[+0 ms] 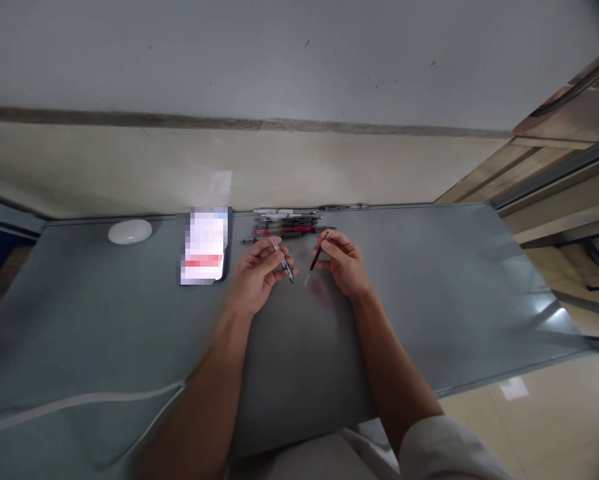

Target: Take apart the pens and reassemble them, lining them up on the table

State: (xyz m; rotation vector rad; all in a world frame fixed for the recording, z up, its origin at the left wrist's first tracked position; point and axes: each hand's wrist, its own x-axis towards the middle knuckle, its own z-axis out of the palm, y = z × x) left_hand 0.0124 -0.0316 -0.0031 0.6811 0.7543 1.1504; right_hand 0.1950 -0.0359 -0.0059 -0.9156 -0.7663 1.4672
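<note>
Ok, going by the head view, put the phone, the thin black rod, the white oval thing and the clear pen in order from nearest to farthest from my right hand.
From your right hand:
1. Thin black rod, in its grip.
2. Clear pen, in your left hand.
3. Phone, left of both hands.
4. White oval thing, far left.

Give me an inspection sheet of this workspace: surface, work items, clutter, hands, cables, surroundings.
Surface: grey table, light reflections at right
Work items: clear pen barrel; thin black refill; apart
Clutter: pens lying near the wall; phone, screen lit; white rounded object
Hands: left hand holds the barrel, right hand the refill
Cables: white strip lower left, possibly a cable
Surroundings: pale wall behind; tiled floor at right
</note>
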